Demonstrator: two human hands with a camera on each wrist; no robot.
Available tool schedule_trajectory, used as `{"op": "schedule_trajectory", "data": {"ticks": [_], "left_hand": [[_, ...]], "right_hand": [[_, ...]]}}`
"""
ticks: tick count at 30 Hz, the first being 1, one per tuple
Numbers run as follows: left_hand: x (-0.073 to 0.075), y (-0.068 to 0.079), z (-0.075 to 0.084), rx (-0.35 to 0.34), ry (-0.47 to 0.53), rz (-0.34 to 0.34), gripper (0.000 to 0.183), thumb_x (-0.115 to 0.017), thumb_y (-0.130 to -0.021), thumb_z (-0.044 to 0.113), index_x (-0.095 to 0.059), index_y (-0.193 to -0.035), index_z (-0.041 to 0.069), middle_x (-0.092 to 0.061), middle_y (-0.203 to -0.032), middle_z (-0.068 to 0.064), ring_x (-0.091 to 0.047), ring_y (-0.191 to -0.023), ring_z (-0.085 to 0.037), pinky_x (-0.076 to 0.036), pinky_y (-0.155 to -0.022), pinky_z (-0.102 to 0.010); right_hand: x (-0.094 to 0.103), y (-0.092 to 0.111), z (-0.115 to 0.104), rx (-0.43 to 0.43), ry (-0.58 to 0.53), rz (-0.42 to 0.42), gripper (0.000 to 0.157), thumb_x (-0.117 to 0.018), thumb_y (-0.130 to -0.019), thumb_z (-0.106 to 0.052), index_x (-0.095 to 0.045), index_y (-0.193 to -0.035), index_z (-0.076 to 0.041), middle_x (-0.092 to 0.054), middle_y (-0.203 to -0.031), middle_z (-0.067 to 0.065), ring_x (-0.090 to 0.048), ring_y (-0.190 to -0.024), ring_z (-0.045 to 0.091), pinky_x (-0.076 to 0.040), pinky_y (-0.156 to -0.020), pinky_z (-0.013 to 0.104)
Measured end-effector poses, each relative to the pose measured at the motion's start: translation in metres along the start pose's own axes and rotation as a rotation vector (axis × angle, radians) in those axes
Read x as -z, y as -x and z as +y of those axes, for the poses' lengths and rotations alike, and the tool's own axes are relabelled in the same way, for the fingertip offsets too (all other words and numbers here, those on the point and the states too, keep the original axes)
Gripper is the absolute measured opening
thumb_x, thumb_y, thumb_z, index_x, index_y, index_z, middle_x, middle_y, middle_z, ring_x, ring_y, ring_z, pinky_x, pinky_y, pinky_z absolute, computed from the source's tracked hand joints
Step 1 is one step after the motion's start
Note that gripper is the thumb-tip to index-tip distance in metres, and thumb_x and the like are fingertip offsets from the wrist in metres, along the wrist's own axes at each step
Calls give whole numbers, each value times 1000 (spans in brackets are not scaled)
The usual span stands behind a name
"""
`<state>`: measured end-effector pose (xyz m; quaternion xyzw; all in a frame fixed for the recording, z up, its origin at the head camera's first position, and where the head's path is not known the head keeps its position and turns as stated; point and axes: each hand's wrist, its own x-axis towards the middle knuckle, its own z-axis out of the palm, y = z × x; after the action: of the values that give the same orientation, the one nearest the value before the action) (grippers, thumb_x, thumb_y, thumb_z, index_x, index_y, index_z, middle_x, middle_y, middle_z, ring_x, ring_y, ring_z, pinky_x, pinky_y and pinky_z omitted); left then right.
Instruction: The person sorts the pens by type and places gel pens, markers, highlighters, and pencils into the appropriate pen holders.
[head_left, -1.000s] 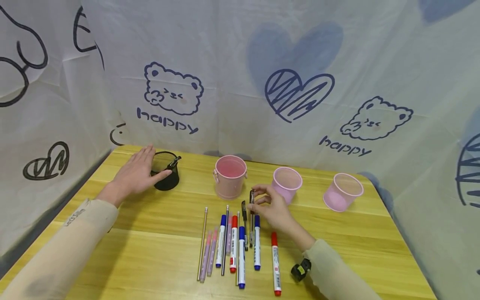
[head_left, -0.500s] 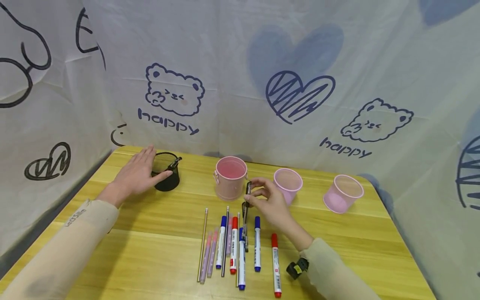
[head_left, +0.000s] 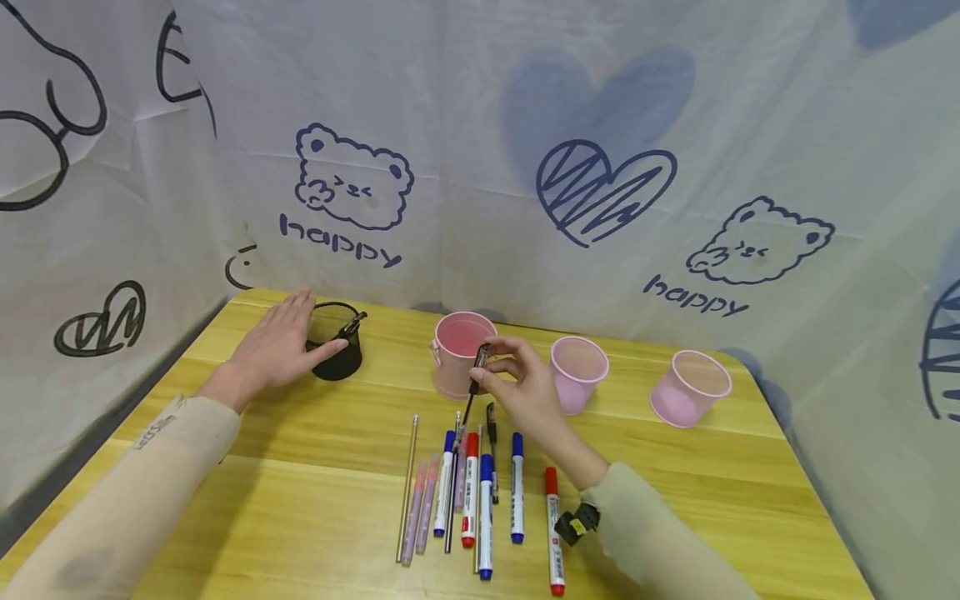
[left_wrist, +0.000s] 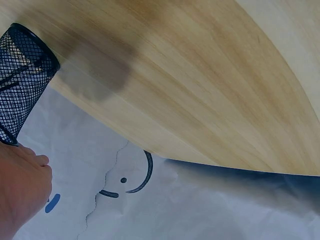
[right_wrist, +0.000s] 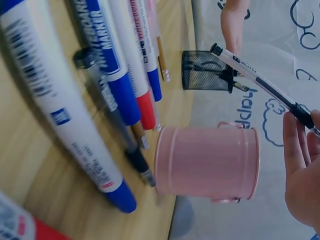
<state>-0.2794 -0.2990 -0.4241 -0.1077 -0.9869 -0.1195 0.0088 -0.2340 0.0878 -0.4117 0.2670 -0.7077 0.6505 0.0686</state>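
My right hand (head_left: 521, 387) pinches a black gel pen (head_left: 470, 398) near its cap, with the clear barrel slanting down to the left. The pen (right_wrist: 260, 82) also shows in the right wrist view. It is above the loose pens and in front of the pink bucket (head_left: 452, 371). At the far left, my left hand (head_left: 273, 346) lies against the black mesh pen holder (head_left: 341, 364), fingers straight and thumb across its near side. A black pen (head_left: 351, 325) leans in that holder. A second black gel pen (head_left: 492, 442) lies among the markers.
Several whiteboard markers, including a red marker (head_left: 554, 533) and a blue-capped marker (head_left: 517, 492), lie mid-table with pencils and pink pens (head_left: 426, 508). Two pink mesh cups stand behind at right: a nearer cup (head_left: 573, 392) and a farther cup (head_left: 678, 400). A printed curtain (head_left: 465, 208) hangs behind.
The right hand has lifted the gel pen off the table and carried it left toward the pink bucket, tilting it. The left hand and mesh holder stay in place.
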Motion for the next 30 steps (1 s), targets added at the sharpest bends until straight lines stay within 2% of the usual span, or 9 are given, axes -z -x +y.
{"op": "schedule_trajectory", "data": {"ticks": [4, 10, 16, 24, 30], "left_hand": [[0, 0, 0, 1, -3, 1, 111, -38, -101, 75, -5, -161, -11, 0, -170, -31, -5, -156, -50, -4, -128, -61], [1, 0, -2, 1, -3, 3, 110, -37, -101, 75, -4, -161, -12, 0, -170, -32, -3, -156, -50, -4, -128, -61], [2, -1, -2, -1, -9, 7, 110, -37, -101, 75, -4, -161, -12, -1, -170, -32, -3, -157, -50, -4, -128, -61], [1, 0, 0, 2, -12, 7, 110, -37, -101, 74, -5, -161, -12, -3, -169, -32, -5, -156, -50, -6, -128, -61], [1, 0, 1, 5, -2, 9, 110, -37, -101, 75, -5, -161, -12, -3, -170, -32, -5, -156, -50, -6, -128, -61]], "right_hand": [[-7, -5, -4, 40, -23, 4, 44, -72, -91, 13, -54, -131, 13, -60, -116, 28, -68, -94, 17, -65, -76, 37], [-17, -13, -9, 88, -5, 23, 41, -71, -92, 11, -55, -130, 11, -61, -117, 25, -67, -99, 19, -62, -82, 24], [-29, -22, -12, 116, -28, 47, 42, -72, -92, 9, -54, -130, 10, -62, -116, 24, -67, -100, 19, -61, -83, 25], [-47, -35, -17, 132, -113, 91, 39, -71, -92, 12, -55, -127, 12, -61, -116, 27, -68, -103, 29, -60, -92, 28], [-56, -45, -17, 127, -158, 124, 37, -70, -92, 13, -55, -126, 12, -62, -117, 27, -68, -102, 23, -60, -91, 28]]}}
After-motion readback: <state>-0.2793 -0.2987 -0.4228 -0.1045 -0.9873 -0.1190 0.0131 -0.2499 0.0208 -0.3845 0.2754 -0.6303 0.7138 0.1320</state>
